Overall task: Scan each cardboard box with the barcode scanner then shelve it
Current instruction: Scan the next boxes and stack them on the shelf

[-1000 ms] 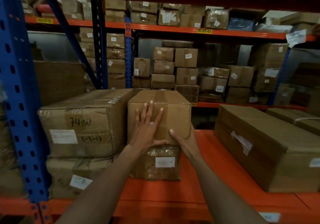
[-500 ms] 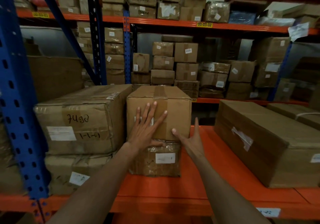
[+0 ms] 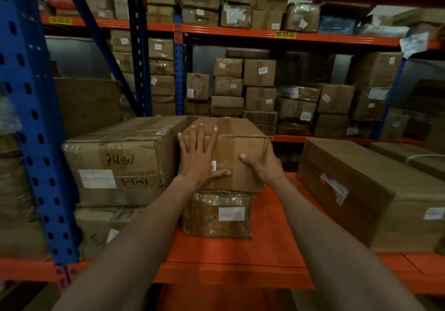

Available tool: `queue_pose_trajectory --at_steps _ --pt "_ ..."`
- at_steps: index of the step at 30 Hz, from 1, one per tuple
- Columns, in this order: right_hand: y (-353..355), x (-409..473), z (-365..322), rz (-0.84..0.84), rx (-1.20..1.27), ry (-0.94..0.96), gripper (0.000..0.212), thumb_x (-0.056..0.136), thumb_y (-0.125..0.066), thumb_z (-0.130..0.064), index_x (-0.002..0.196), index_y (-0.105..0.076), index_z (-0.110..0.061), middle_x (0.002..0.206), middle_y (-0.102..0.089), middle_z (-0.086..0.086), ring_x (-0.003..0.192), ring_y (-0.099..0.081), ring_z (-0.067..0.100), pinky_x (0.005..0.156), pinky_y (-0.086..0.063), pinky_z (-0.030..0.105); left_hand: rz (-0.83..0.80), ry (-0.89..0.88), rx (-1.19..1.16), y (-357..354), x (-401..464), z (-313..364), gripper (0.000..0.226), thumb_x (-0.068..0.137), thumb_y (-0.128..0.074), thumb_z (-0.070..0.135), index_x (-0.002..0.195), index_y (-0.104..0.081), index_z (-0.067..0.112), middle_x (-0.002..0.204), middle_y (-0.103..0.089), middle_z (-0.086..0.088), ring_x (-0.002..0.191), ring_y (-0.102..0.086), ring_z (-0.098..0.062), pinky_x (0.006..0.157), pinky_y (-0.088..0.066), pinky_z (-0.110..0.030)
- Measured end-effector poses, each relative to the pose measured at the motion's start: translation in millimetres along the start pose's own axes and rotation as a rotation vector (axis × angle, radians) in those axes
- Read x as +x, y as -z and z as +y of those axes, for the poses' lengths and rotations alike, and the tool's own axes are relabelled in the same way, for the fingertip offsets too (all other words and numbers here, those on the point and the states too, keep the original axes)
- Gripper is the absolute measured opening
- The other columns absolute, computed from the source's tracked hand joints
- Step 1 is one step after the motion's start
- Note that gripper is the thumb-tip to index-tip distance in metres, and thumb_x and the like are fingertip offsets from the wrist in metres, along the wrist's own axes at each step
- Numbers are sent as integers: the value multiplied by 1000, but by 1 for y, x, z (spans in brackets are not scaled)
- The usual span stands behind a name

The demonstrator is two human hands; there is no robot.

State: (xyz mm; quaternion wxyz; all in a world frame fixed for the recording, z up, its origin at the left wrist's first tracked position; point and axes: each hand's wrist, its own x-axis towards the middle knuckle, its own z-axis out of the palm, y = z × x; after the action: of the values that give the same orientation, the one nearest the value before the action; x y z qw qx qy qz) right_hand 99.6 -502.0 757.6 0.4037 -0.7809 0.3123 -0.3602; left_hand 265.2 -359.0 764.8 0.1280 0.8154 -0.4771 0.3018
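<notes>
Box [image 3: 240, 163]: L hand [image 3: 199, 161] flat, R hand [image 3: 262, 166] grips corner.

Bare orange shelf deck [image 3: 277, 216] lies open in the lower centre of the frame, a lane between the centre stack and the long box [image 3: 375, 190] at right. At left the marked box [image 3: 115, 166] stands just beside the upper cardboard box [image 3: 243, 156] — no gap shows there. That box sits on a plastic-wrapped box [image 3: 216, 214]. The blue upright [image 3: 36, 118] blocks the far left. Behind the stack an opening shows — stacked cartons [image 3: 260, 89] fill the far rack.
</notes>
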Motion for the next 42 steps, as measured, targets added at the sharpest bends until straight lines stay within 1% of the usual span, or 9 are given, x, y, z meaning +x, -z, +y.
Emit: queue_pose_trajectory --at_steps 2,6,11,14,16,21,29,37,42 --pt "-4 -11 -2 28 -13 0 100 86 -75 -57 160 -9 -44 153 -43 15 139 -41 41 106 -41 52 -7 -10 23 -2 -10 2 128 68 -39 93 150 28 20 155 32 -22 143 27 -41 112 6 -68" --pt "-5 -35 2 23 -122 12 87 100 -64 -39 164 -5 -36 153 -47 16 139 -44 41 109 -41 51 -79 -45 75 -8 -39 3 129 71 -47 87 149 29 19 150 42 -21 141 33 -39 116 1 -64" --pt "-2 -67 10 -30 -292 7 85 104 -54 -44 166 -1 -19 166 -32 14 151 -31 36 120 -32 50 -150 -74 67 -15 -76 4 123 76 -40 86 150 28 15 150 41 -22 142 31 -38 118 7 -57" --pt "2 -92 14 -13 -363 63 78 106 -50 -45 166 -11 -15 170 -22 10 157 -19 30 125 -21 50 -166 -30 -29 -17 -102 15 113 83 -36 80 153 17 9 157 26 -24 147 21 -38 120 5 -54" --pt "8 -113 20 -17 -407 77 71 106 -49 -45 164 -20 -16 168 -26 10 155 -22 30 125 -18 49 -151 -16 -123 -16 -123 26 98 90 -37 71 156 -3 7 161 2 -24 150 1 -38 121 -4 -51" --pt "29 -175 48 -71 -564 14 68 103 -51 -52 157 -37 -13 155 -48 18 141 -46 38 114 -37 43 -144 -16 -336 -12 -187 64 67 90 -52 56 132 -49 3 131 -55 -19 121 -50 -36 104 -37 -42" --pt "71 -298 118 -179 -716 -87 56 93 -61 -59 136 -60 -24 134 -67 13 125 -61 34 98 -48 40 -380 -20 -579 -7 -300 154 63 84 -64 53 124 -55 5 123 -59 -14 116 -55 -31 98 -43 -38" --pt "141 -438 197 -363 -782 -256 66 94 -53 -68 146 -51 -26 131 -66 16 123 -62 36 97 -51 41 -550 73 -607 8 -414 254 69 83 -64 55 129 -53 5 132 -57 -17 123 -53 -32 103 -42 -36" --pt "188 -521 253 -449 -741 -350 63 96 -56 -62 146 -51 -25 135 -65 13 120 -62 36 98 -50 40 -667 137 -612 13 -493 325 65 83 -64 55 124 -56 5 122 -61 -15 113 -57 -31 93 -45 -36"
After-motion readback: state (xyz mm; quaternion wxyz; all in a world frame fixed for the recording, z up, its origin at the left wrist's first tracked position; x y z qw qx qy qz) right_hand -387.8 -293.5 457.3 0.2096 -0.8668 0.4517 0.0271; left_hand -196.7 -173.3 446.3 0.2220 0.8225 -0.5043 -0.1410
